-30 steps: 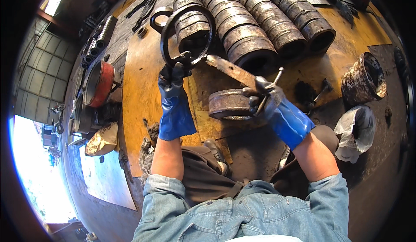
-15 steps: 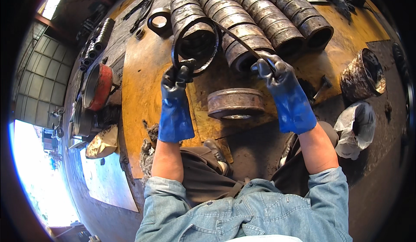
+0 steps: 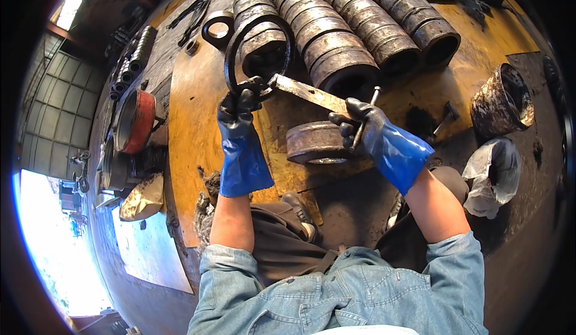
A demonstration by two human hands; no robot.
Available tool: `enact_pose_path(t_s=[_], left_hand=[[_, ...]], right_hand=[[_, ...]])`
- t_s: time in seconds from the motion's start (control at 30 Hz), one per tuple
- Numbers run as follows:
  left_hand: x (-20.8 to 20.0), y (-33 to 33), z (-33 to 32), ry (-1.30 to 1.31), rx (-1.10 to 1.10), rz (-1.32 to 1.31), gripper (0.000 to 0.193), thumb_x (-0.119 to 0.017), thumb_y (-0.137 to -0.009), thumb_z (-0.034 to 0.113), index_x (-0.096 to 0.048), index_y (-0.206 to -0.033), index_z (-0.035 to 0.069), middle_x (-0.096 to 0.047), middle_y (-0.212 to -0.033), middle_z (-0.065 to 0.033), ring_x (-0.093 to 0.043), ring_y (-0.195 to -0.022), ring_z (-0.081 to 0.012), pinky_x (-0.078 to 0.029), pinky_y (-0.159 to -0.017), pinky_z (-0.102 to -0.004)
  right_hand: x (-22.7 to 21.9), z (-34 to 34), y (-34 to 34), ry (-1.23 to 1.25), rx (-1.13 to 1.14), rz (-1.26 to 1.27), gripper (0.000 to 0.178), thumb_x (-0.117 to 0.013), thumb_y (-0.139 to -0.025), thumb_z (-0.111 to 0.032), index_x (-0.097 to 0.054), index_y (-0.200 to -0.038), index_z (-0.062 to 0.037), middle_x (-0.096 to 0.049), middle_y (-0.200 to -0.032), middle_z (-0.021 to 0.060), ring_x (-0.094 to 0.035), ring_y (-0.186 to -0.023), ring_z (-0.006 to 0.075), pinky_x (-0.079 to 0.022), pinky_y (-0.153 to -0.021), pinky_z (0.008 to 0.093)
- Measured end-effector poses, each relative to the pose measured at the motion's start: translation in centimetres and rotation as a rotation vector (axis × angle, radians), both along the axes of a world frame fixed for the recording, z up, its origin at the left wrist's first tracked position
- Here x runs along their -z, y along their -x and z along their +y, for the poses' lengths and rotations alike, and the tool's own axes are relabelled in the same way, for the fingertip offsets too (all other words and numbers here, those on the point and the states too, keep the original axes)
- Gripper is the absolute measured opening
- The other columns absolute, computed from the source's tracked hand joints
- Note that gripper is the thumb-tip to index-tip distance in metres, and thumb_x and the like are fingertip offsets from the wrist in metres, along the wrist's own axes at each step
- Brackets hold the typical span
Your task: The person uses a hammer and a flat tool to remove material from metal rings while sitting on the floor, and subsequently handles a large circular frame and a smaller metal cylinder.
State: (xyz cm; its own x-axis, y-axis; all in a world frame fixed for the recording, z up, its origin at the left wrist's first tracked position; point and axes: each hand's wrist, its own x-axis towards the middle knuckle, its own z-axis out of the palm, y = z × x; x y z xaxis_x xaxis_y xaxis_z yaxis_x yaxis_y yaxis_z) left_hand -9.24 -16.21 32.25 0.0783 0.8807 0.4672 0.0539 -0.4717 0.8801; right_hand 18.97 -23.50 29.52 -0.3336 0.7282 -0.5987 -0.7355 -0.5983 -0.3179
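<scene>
My left hand (image 3: 239, 107), in a blue glove blackened at the fingers, is closed on the lower edge of a black ring (image 3: 229, 65) held upright. My right hand (image 3: 363, 122), gloved alike, grips a flat, worn metal bar (image 3: 312, 94) with a thin rod crossing it at the hand. The bar's far end is beside the ring's lower edge and my left fingers; whether it touches them I cannot tell. Below the bar, a wide rusty metal ring (image 3: 315, 142) lies on the yellowish floor sheet, near my right hand.
Rows of rusty cylindrical rings (image 3: 336, 41) lie beyond my hands. A smaller ring (image 3: 217, 29) stands to their left. On the right are a dirty metal cylinder (image 3: 489, 110), a plastic-lined container (image 3: 480, 179) and a hammer-like tool (image 3: 447, 119). A red round part (image 3: 144, 119) is at left.
The metal bar has turned from edge-on to showing its flat face, its far end now lower, by the ring's bottom. My right hand came down and left; the ring moved slightly left and up.
</scene>
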Motion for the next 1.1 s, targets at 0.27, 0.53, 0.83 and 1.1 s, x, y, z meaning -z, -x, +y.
enact_pose_path(t_s=[0.27, 0.53, 0.83, 1.1], left_hand=[[0.9, -0.2, -0.4, 0.036, 0.034, -0.062, 0.025, -0.059, -0.099, 0.017, -0.065, -0.116, -0.001, -0.071, -0.111, -0.0148, -0.069, -0.088, -0.0213, -0.054, -0.070, -0.0317], [1.0, 1.4, 1.8, 0.197, 0.005, -0.587, 0.023, -0.059, -0.097, 0.013, -0.061, -0.115, -0.002, -0.068, -0.114, -0.0225, -0.069, -0.091, -0.0321, -0.056, -0.069, -0.0367], [0.4, 1.6, 1.2, 0.261, 0.012, -0.629, 0.026, -0.059, -0.098, 0.016, -0.059, -0.119, -0.001, -0.067, -0.117, -0.0223, -0.069, -0.097, -0.0347, -0.056, -0.070, -0.0373], [0.2, 2.3, 0.3, 0.267, 0.087, -0.452, 0.025, -0.058, -0.099, 0.018, -0.060, -0.117, 0.001, -0.069, -0.115, -0.0201, -0.070, -0.098, -0.0328, -0.055, -0.070, -0.0356]], right_hand=[[-0.2, 1.8, -1.8, -0.290, 0.233, -0.080, 0.031, -0.050, -0.102, -0.033, -0.056, -0.124, -0.0114, -0.067, -0.100, 0.0159, -0.059, -0.064, 0.0166, -0.045, -0.048, 0.0243], [0.1, 0.0, -1.5, -0.220, 0.206, 0.145, 0.028, -0.059, -0.098, -0.034, -0.060, -0.121, -0.0178, -0.071, -0.095, 0.0095, -0.068, -0.073, 0.0179, -0.050, -0.048, 0.0249], [0.7, 0.1, -0.5, -0.079, 0.188, 0.080, 0.029, -0.059, -0.097, -0.041, -0.060, -0.117, -0.0202, -0.070, -0.089, 0.0098, -0.056, -0.053, 0.0126, -0.045, -0.045, 0.0253], [1.0, 0.8, -1.5, -0.111, 0.249, 0.068, 0.031, -0.061, -0.096, -0.041, -0.063, -0.117, -0.0182, -0.071, -0.088, 0.0097, -0.059, -0.054, 0.0145, -0.047, -0.044, 0.0258]])
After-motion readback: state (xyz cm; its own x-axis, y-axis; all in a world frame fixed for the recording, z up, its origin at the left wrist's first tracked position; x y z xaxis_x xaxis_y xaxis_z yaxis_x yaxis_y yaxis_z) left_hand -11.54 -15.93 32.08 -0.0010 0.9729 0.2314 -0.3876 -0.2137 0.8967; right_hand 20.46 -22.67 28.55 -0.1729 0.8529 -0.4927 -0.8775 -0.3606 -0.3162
